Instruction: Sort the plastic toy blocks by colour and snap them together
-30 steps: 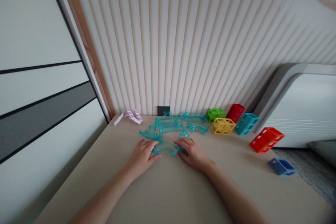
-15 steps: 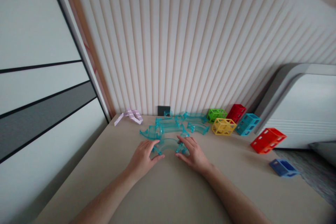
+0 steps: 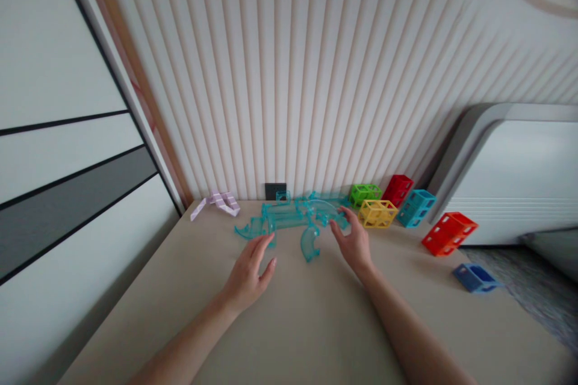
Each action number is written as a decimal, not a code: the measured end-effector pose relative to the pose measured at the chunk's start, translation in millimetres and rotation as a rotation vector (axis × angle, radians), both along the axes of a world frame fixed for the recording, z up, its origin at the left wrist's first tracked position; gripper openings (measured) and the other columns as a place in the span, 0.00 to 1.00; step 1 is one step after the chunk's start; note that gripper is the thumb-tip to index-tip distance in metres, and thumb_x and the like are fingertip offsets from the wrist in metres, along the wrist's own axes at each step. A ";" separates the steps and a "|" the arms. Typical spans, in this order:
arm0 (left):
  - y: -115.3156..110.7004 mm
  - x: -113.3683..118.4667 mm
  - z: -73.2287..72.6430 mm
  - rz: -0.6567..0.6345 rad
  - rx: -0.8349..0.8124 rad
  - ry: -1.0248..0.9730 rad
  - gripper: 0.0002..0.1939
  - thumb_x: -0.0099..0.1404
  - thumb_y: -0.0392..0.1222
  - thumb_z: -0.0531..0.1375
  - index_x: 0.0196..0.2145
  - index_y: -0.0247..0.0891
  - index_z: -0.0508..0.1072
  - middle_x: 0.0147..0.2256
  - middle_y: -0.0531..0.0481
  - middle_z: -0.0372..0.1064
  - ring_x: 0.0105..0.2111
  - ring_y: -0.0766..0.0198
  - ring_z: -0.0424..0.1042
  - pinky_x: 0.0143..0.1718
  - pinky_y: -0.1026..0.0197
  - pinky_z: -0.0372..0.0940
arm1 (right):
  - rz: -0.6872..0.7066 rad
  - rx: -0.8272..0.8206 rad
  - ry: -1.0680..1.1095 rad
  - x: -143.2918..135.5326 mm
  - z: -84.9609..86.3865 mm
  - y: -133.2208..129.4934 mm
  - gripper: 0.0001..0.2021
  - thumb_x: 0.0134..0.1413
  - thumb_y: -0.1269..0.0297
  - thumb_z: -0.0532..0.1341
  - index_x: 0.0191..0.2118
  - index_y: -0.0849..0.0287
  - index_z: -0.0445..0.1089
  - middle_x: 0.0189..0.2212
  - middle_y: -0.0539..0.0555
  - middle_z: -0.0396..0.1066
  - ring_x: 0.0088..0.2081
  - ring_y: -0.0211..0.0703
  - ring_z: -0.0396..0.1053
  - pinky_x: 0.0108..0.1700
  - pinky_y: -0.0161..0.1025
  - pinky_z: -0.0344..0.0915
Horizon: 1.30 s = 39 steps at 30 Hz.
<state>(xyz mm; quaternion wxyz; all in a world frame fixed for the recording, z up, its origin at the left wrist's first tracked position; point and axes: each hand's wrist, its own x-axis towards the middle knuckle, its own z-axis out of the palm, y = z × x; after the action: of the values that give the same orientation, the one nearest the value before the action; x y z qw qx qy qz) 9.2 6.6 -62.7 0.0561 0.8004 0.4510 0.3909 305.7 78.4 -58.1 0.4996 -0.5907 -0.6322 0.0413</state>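
The arched, translucent teal plastic track piece (image 3: pixel 324 204) is located at the far side of the beige surface (image 3: pixel 289 331), in front of the right hand (image 3: pixel 354 243). Its long axis runs left to right; the bow faces the ribbed cream wall (image 3: pixel 289 72) and the ends point back toward the person. It overlaps other teal pieces in the view. The right fingers are parted around its right end; whether they grasp it or are released cannot be told.

The left hand (image 3: pixel 245 271) is released, thumb and fingers spread, holding nothing. Its fingertips are at the near end of the clustered translucent teal plastic track pieces (image 3: pixel 286 221); contact cannot be confirmed. The straight lengths in this cluster lie left to right.

A C-shaped translucent teal plastic track piece (image 3: pixel 309 244) lies between the hands, apart from both. Its long axis runs near to far, and its open side faces right.

A yellow open-frame plastic block (image 3: pixel 378 214) stands just right of the right fingertips, with a green open-frame plastic block (image 3: pixel 365 195) behind it
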 end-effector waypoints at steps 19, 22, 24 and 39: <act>-3.1 -8.9 10.4 -0.300 -0.137 0.149 0.09 0.70 0.35 0.54 0.44 0.41 0.73 0.42 0.48 0.73 0.46 0.60 0.72 0.51 0.57 0.68 | -0.120 -0.160 0.046 50.0 -24.2 35.3 0.33 0.55 0.48 0.57 0.60 0.67 0.66 0.50 0.67 0.76 0.54 0.60 0.73 0.58 0.56 0.66; -3.6 -8.9 10.6 -0.307 -0.146 0.164 0.09 0.71 0.35 0.55 0.44 0.41 0.73 0.42 0.48 0.73 0.46 0.60 0.71 0.51 0.57 0.68 | -0.110 -0.170 0.046 49.7 -25.1 36.5 0.32 0.55 0.49 0.57 0.60 0.66 0.66 0.49 0.67 0.76 0.54 0.60 0.73 0.57 0.55 0.67; -3.6 -9.2 10.1 -0.311 -0.151 0.173 0.09 0.71 0.35 0.54 0.44 0.41 0.74 0.42 0.48 0.73 0.46 0.60 0.71 0.51 0.57 0.68 | -0.103 -0.176 0.051 49.3 -25.9 37.4 0.32 0.55 0.49 0.57 0.60 0.65 0.66 0.50 0.66 0.76 0.54 0.59 0.73 0.57 0.55 0.67; -3.1 -11.1 6.1 -0.317 -0.161 0.201 0.09 0.71 0.35 0.55 0.45 0.40 0.73 0.43 0.47 0.73 0.47 0.58 0.71 0.52 0.54 0.67 | -0.093 -0.191 0.066 49.2 -27.5 39.5 0.34 0.55 0.48 0.58 0.61 0.67 0.66 0.52 0.67 0.75 0.54 0.59 0.73 0.57 0.53 0.67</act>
<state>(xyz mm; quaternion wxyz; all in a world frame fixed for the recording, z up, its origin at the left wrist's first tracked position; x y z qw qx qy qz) -1.9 3.5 -56.6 0.1355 0.8894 0.3524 0.2578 354.9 118.0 -85.6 0.4631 -0.6627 -0.5804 0.0975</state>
